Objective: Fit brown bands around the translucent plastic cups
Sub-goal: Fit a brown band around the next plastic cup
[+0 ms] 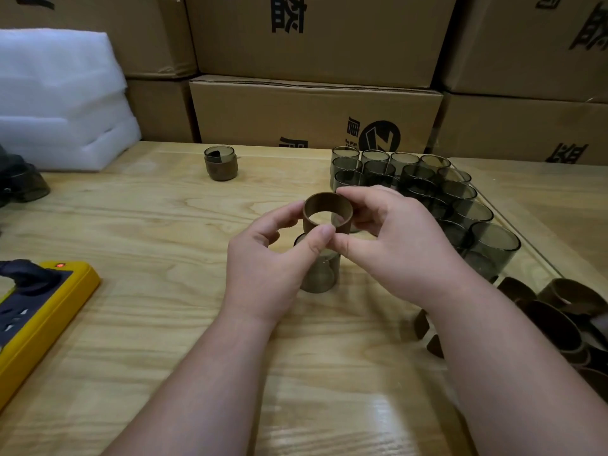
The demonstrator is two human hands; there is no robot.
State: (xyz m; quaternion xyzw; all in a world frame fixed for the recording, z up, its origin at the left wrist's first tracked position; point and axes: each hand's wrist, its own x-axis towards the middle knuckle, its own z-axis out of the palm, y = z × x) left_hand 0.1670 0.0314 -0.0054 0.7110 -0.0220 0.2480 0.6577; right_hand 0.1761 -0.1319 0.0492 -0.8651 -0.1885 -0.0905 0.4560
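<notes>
A person's left hand (279, 255) and right hand (391, 245) together pinch a brown band (327, 213), holding it in the air directly above a translucent plastic cup (320, 274) standing on the wooden table (164, 225). To the right, rows of bare cups (427, 192) stand close together, with a heap of loose bands (559, 317) nearer the table's edge. A banded cup (221, 162) stands apart toward stacked cardboard boxes (312, 110), and a yellow power strip (39, 320) lies at left
</notes>
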